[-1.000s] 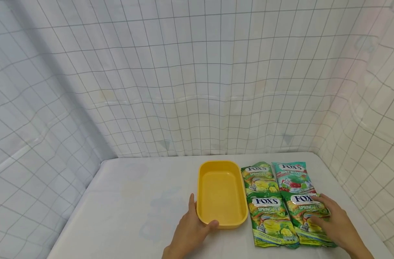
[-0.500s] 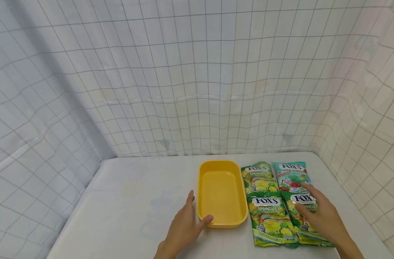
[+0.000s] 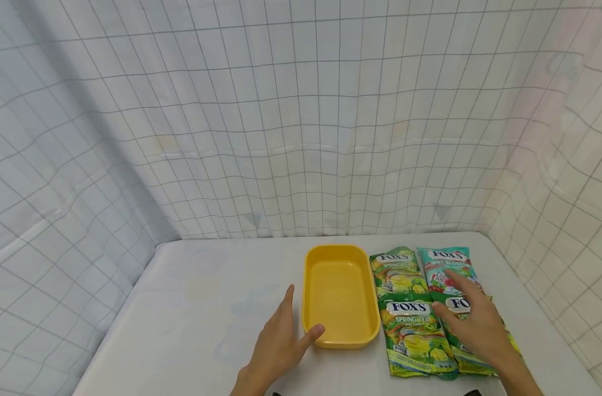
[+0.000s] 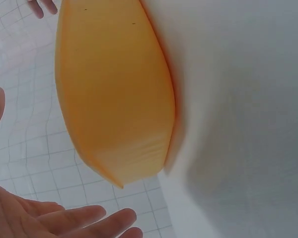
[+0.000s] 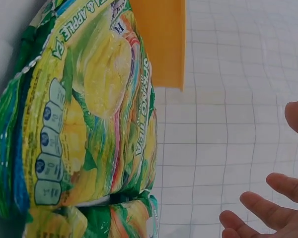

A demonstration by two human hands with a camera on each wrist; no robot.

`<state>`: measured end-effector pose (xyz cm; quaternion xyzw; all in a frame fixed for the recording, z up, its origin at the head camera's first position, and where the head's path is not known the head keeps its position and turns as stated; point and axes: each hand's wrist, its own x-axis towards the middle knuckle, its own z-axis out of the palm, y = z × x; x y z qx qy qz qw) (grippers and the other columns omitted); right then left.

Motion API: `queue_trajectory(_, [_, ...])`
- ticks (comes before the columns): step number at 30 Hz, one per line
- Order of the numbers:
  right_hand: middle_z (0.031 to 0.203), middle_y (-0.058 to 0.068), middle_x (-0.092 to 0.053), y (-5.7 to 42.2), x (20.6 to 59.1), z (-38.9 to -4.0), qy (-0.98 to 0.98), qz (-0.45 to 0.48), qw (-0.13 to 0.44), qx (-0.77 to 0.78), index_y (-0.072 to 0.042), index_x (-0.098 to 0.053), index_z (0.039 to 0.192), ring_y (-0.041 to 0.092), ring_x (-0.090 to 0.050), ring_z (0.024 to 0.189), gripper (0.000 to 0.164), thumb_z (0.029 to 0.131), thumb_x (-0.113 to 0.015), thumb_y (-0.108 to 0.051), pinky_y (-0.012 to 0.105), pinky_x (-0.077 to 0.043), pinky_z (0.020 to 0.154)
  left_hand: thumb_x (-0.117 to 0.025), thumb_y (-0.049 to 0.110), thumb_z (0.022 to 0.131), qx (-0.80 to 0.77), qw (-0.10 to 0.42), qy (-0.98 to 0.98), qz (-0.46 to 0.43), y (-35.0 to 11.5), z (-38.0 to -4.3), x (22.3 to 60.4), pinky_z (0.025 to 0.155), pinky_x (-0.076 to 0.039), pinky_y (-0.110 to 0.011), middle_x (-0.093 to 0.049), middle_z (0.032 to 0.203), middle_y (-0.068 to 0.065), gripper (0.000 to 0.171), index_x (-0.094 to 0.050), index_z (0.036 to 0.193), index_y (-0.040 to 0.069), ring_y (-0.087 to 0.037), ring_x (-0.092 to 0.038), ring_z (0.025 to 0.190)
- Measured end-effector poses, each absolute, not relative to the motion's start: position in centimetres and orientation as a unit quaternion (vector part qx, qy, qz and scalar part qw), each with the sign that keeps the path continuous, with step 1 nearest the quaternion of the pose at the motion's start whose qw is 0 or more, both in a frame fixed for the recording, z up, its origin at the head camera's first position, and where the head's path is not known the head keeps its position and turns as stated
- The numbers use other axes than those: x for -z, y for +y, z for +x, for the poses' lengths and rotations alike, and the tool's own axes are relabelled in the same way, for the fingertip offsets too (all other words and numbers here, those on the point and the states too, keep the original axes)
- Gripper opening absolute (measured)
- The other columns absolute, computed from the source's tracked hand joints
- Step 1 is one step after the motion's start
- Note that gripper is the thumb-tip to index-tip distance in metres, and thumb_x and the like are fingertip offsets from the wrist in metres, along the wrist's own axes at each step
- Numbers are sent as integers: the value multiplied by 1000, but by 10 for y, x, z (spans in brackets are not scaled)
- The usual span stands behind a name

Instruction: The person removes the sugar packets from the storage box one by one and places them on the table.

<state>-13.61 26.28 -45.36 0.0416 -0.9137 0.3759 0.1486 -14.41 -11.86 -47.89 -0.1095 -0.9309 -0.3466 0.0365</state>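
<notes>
A yellow plastic tray [image 3: 341,297] lies on the white-covered table, nothing in it. My left hand [image 3: 277,345] hovers by its near left corner, fingers extended and thumb apart; the left wrist view shows a gap between fingers [image 4: 89,220] and tray wall [image 4: 114,84]. My right hand [image 3: 481,327] is held over the candy bags, fingers spread and holding nothing. Beneath it, partly hidden, is a green Fox's Spring Tea bag [image 3: 471,363]. Two more Spring Tea bags, one near [image 3: 414,338] and one far [image 3: 399,275], lie beside the tray. Behind my right hand is a turquoise Mint Blossom bag [image 3: 442,264].
White cloth with a grid pattern [image 3: 326,121] hangs as walls at the back and both sides. The table [image 3: 197,319] stretches out to the left of the tray. The bags lie close together in two rows along the tray's right side.
My right hand has come off the near right Spring Tea bag and moved left and farther from me. My left hand has drawn slightly away from the tray. Tray and bags stay put.
</notes>
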Motion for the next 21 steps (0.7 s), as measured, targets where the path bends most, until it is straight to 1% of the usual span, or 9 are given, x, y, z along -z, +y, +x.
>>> queue_trajectory(3, [152,27,-42,259,451,-137,-911,56,153,-378,-15,-36,160,55,-44,128,78,94,-77,-29,76,-39,87,-65,66,90,339,47,-933,-111,-119,-144,476,107,-41,-58,-36,159,-23,107,-20,161,0,-43,-45,138])
queue_trajectory(5, [153,26,-41,256,450,-138,-912,62,155,-375,-18,-35,160,56,-42,131,79,94,-76,-31,77,-38,88,-67,65,90,334,57,-934,-113,-119,-144,475,106,-42,-58,-36,158,-23,106,-21,160,0,-43,-46,137])
queue_trajectory(12, [156,24,-38,244,445,-143,-919,98,151,-351,-16,-35,159,55,-33,138,82,92,-78,-35,79,-31,94,-70,64,88,288,87,-945,-131,-120,-144,471,109,-39,-58,-36,159,-24,105,-28,158,-2,-42,-43,140])
queue_trajectory(16, [159,23,-33,238,445,-147,-923,124,143,-336,-19,-30,162,55,-30,140,87,91,-78,-36,81,-29,95,-68,66,89,262,87,-951,-138,-122,-143,470,111,-36,-58,-34,159,-25,103,-31,157,-2,-43,-39,142])
queue_trajectory(21, [162,21,-29,232,445,-151,-924,141,144,-325,-26,-22,164,56,-28,140,93,91,-79,-36,83,-28,94,-64,67,90,233,97,-956,-150,-124,-142,467,112,-33,-60,-32,160,-25,98,-36,155,-1,-47,-35,143])
